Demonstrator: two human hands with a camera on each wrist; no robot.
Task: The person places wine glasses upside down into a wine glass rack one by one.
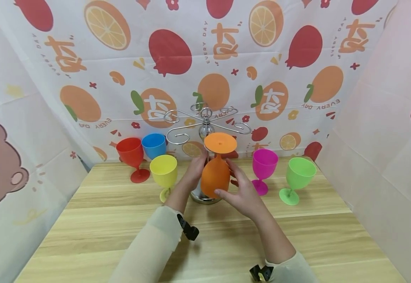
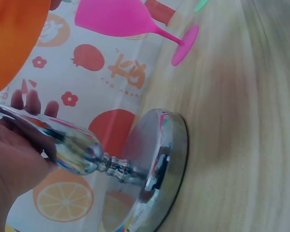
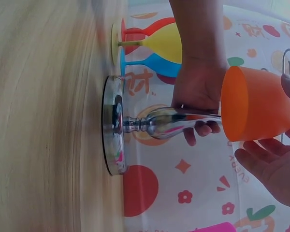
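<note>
An orange goblet hangs upside down, its foot uppermost, in front of the chrome stand. My right hand holds it by the bowl, thumb on the near side and fingers on the far side. Behind the goblet, my left hand grips the stem of the metal rack; the left wrist view shows its fingers around the polished stem. In the right wrist view the goblet's open rim faces the table. Whether the goblet's foot touches a curled wire arm of the rack, I cannot tell.
Left of the rack stand a red goblet, a blue goblet and a yellow goblet, all upright. A magenta goblet and a green goblet stand to the right. Fruit-print cloth rises behind the wooden table.
</note>
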